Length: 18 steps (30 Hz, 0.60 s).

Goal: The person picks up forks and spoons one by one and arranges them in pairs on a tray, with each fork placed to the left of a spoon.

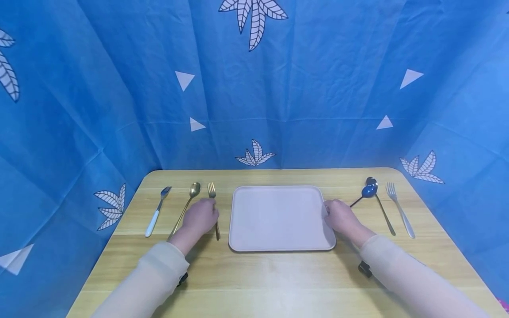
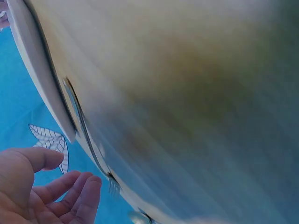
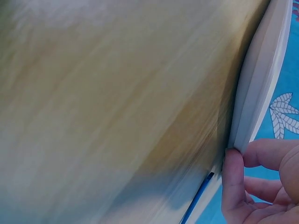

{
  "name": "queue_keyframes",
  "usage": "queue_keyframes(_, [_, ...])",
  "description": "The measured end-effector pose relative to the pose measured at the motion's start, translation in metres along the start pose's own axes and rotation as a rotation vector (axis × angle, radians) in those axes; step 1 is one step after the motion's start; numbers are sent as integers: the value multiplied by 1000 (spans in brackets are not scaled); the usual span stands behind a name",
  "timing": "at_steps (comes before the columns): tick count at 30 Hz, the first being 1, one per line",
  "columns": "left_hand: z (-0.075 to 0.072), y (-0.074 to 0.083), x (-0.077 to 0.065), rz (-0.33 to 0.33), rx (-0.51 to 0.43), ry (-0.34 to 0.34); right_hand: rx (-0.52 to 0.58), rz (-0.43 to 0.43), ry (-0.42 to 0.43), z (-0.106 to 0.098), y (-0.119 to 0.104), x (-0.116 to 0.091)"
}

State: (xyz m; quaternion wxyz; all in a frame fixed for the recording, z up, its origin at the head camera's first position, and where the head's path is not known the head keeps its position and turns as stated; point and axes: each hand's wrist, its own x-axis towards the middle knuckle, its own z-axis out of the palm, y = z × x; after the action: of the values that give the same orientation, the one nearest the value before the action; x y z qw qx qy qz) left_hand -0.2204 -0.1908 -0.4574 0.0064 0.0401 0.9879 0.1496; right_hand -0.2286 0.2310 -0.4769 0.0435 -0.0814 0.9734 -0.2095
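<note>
A pale rectangular tray (image 1: 278,221) lies flat in the middle of the table. At its right edge, my right hand (image 1: 343,216) pinches the rim between thumb and fingers; the right wrist view shows the tray's rim (image 3: 243,116) in that pinch. Left of the tray, my left hand (image 1: 201,215) hovers over a gold fork (image 1: 211,190), covering part of its handle in the head view. In the left wrist view the left thumb and fingers (image 2: 88,198) stand apart, loosely bent, with nothing between them. The fork's handle (image 2: 84,126) lies just beyond them.
Left of the left hand lie a gold spoon (image 1: 194,191) and a fork with a white handle (image 1: 153,221). Beyond the right hand, a blue spoon (image 1: 369,191) overlaps a dark-bowled spoon (image 1: 383,212), beside a silver fork (image 1: 401,212). A blue curtain (image 1: 318,88) surrounds the wooden table (image 1: 270,282).
</note>
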Motion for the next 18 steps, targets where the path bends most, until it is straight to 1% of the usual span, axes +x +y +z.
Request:
queue_keyframes(6, [-8, -11, 1, -6, 16, 34, -11, 17, -14, -1, -2, 0])
queue_keyframes(10, [-10, -18, 0, -27, 5, 40, -15, 20, -22, -2, -3, -1])
queue_keyframes(15, [-13, -28, 2, -46, -7, 78, -13, 24, -28, -2, -3, -1])
queue_keyframes(18, [-15, -34, 2, -55, -4, 89, -16, 27, -27, -2, -4, -1])
